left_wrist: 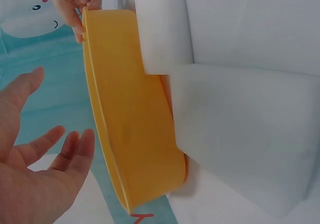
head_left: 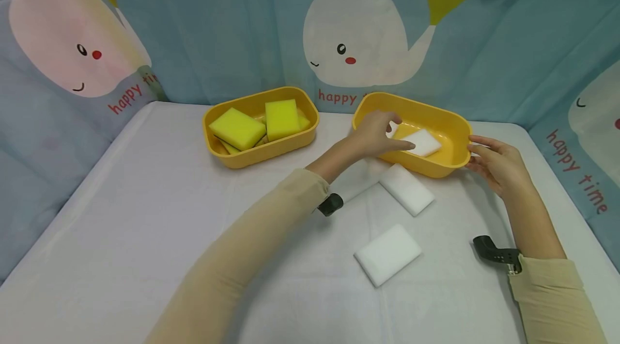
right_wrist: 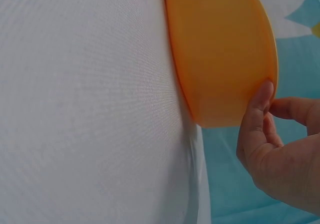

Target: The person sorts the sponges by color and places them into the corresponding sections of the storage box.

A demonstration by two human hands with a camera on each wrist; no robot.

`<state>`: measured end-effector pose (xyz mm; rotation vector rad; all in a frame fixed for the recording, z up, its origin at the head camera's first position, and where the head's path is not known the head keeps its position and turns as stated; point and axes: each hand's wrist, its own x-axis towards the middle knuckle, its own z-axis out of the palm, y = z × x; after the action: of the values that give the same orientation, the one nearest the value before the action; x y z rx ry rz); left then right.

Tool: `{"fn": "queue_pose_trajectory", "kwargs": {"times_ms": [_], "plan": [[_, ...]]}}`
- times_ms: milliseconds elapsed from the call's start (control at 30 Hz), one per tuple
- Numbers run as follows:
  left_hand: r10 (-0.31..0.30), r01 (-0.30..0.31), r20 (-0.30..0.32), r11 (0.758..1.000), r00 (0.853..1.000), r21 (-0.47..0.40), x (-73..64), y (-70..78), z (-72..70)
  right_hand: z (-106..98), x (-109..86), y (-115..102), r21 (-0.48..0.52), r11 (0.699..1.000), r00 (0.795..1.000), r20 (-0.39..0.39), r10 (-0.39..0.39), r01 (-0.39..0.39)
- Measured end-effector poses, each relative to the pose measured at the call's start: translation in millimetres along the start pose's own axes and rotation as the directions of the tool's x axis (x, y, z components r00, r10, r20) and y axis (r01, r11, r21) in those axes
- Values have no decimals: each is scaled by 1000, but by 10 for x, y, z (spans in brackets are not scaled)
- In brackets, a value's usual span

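Observation:
My left hand is over the near-left part of the right-hand yellow tub, thumb and fingers spread apart with nothing between them. Inside that tub lies a white sponge, and a second white piece shows partly behind the fingers. At the tub's right end my right hand pinches the rim between thumb and fingers. Two more white sponges lie on the cloth in front: one close to the tub's front wall, the other nearer to me.
Left of this tub stands another yellow tub holding several yellow sponges. A white cloth covers the table. Behind it hangs a blue curtain printed with whales. Black camera mounts sit at both wrists.

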<state>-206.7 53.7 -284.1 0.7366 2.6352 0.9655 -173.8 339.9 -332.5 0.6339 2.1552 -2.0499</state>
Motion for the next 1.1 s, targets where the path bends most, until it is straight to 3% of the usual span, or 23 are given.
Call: {"fn": "queue_pose_trajectory", "kwargs": {"times_ms": [567, 1100], "plan": [[-16, 17, 11, 999, 1000, -49, -294, -217, -61, -3, 2, 11, -3, 1000, 1000, -3, 4, -4], [-69, 67, -15, 994, 998, -81, -503, -399, 41, 5, 11, 19, 4, 1000, 1000, -6, -5, 5]]}}
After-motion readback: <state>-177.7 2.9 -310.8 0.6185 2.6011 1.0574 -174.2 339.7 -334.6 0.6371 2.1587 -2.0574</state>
